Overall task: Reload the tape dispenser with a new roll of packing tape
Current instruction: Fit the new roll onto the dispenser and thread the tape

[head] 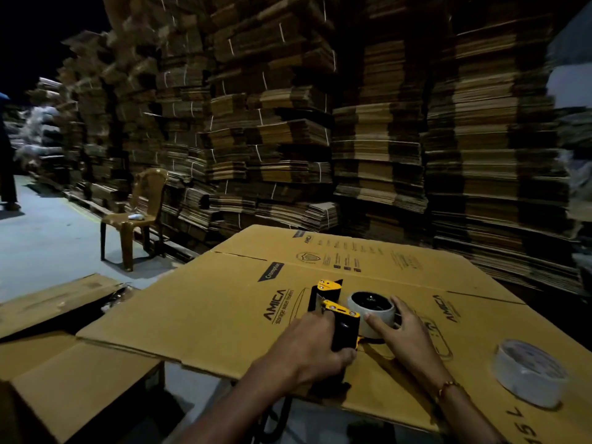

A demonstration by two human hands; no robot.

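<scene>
Tape dispenser (340,317) lies gripped in the left hand (312,344); right hand (398,325), fingers spread, cups the mounted roll (371,312), probably seating it; threading follows.

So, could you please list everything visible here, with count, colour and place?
dispenser: 1, yellow and black, on the sheet
roll: 1, pale, on the dispenser
spare roll: 1, whitish, right on the sheet
sheet: 1, brown cardboard, centre
box: 1, brown, lower left
chair: 1, brown, left by the stacks
stacks: many, brown, behind
left hand: grips the dispenser
right hand: fingers on the roll
</scene>
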